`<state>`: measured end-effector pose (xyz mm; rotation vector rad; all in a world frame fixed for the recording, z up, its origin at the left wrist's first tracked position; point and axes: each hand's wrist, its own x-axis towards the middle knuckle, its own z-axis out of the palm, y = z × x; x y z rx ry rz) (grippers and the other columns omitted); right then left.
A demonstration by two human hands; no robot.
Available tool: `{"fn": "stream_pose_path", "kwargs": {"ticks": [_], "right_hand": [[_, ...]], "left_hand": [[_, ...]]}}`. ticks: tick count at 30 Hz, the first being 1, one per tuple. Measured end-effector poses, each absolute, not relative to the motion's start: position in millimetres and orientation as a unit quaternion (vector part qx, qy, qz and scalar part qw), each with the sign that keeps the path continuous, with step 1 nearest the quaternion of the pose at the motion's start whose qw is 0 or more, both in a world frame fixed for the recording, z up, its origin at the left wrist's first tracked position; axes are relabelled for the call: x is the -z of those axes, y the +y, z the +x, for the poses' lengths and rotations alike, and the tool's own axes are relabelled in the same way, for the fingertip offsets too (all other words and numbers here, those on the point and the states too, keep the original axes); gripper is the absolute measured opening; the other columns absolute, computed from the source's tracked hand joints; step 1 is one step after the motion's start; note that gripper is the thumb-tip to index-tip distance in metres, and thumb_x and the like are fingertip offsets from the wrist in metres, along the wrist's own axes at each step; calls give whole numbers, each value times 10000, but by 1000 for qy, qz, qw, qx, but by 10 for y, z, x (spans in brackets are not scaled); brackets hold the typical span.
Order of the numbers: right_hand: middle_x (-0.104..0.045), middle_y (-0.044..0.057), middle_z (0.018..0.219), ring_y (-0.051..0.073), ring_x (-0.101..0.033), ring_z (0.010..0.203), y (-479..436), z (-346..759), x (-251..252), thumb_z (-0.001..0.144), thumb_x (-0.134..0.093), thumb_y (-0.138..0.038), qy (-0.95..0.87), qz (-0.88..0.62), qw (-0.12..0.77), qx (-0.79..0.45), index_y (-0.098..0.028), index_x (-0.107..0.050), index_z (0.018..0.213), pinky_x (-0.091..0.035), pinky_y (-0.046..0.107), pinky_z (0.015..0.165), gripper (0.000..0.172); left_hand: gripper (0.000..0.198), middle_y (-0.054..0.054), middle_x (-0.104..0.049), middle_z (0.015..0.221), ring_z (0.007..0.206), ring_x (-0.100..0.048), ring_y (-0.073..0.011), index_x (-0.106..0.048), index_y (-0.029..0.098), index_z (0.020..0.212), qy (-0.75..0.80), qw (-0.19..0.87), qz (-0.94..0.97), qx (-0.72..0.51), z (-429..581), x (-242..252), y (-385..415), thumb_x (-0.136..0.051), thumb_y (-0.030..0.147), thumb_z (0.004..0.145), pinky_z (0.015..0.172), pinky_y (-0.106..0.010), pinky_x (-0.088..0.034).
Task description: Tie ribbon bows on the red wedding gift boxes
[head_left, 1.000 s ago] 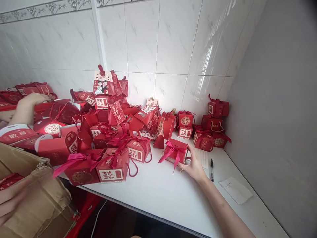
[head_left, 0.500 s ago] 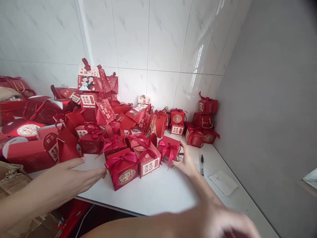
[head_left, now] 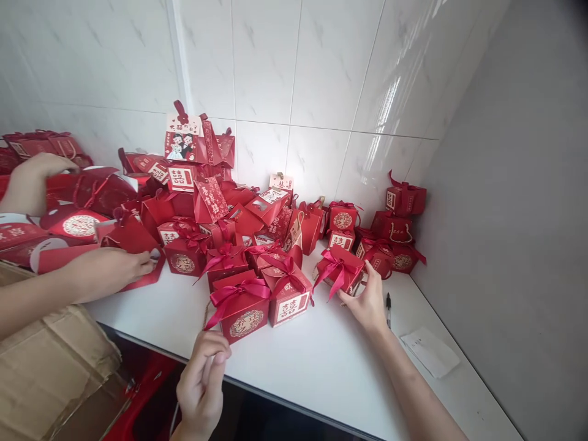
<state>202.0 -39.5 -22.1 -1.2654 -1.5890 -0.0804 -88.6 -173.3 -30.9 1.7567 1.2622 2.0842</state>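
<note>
My right hand reaches in from the lower right and grips a small red gift box with a pink ribbon bow by its right side, on the white counter. My left hand hovers at the counter's front edge, fingers curled with thumb against forefinger; what it holds, if anything, is hidden. Just beyond it stand a red box with a gold round emblem and a red box with a white label, both tied with bows.
A big heap of red gift boxes fills the back left; several more sit in the corner. Another person's hand holds a red box, their other hand farther left. A pen, paper slip, cardboard carton.
My right hand has lifted and tilted the ribbon box slightly rightwards. My left hand came into view at the front edge. The other person's arm drew back left and took a red box.
</note>
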Motion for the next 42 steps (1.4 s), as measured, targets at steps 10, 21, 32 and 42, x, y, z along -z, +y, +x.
{"fn": "stream_pose_path", "kwargs": {"ticks": [10, 21, 32, 42], "right_hand": [[-419, 154, 1198, 342, -418, 1091, -418, 2040, 198, 646, -631, -436, -638, -547, 541, 27, -144, -277, 1324, -396, 495, 885, 819], [-433, 175, 1199, 336, -419, 1095, -408, 2025, 211, 651, -609, -464, -647, -544, 533, 39, -121, -283, 1326, -377, 497, 904, 825], [-445, 203, 1192, 338, -421, 1090, -371, 2070, 244, 643, -576, -501, -626, -573, 526, 58, -61, -304, 1316, -369, 477, 911, 849], [-445, 220, 1184, 355, -387, 1142, -429, 2200, 125, 633, -485, -577, -623, -631, 459, -51, -24, -304, 1313, -338, 498, 941, 895]], "left_hand": [[229, 9, -499, 653, 617, -491, -145, -497, 196, 726, 566, 189, 477, -645, -936, 377, -1739, -514, 419, 776, 555, -222, -415], [375, -5, -541, 703, 634, -547, -167, -539, 179, 843, 571, 373, 451, -575, -931, 251, -1523, -598, 505, 667, 647, -278, -474], [338, 20, -538, 626, 617, -589, -164, -499, 180, 697, 551, 412, 533, -492, -822, 297, -1205, -603, 499, 661, 626, -285, -502], [695, -134, -409, 1268, 1217, -420, -251, -277, 205, 1230, 515, 335, 535, -580, -823, 431, -1109, -634, 380, 660, 915, -396, -466]]}}
